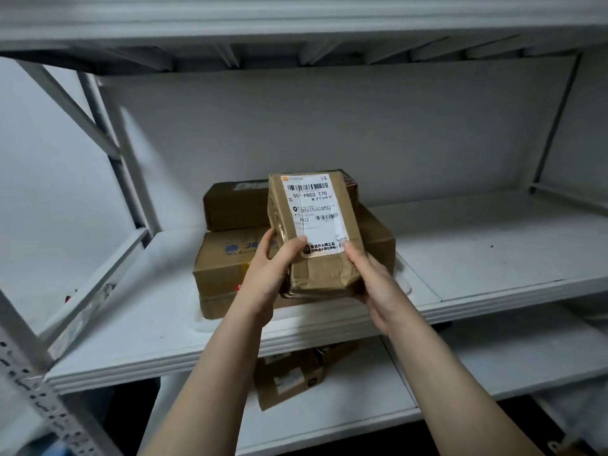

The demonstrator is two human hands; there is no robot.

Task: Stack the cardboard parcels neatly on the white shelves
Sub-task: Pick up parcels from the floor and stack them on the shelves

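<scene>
Both my hands hold up a small brown cardboard parcel (316, 232) with a white shipping label facing me. My left hand (273, 271) grips its lower left edge, thumb on the label. On the lower right side, my right hand (371, 278) wraps round the parcel's corner. The parcel is tilted over a stack on the middle white shelf (493, 258). That stack has a large flat box (220, 268) at the bottom and a smaller brown box (233, 205) on top at the back left. Another parcel behind mine is mostly hidden.
The lower shelf (493, 363) carries more cardboard parcels (289, 376) below my arms. A white upright post with diagonal braces (115, 153) stands at the left. Another upright (556, 126) stands at the right, and the upper shelf's underside (296, 51) is overhead.
</scene>
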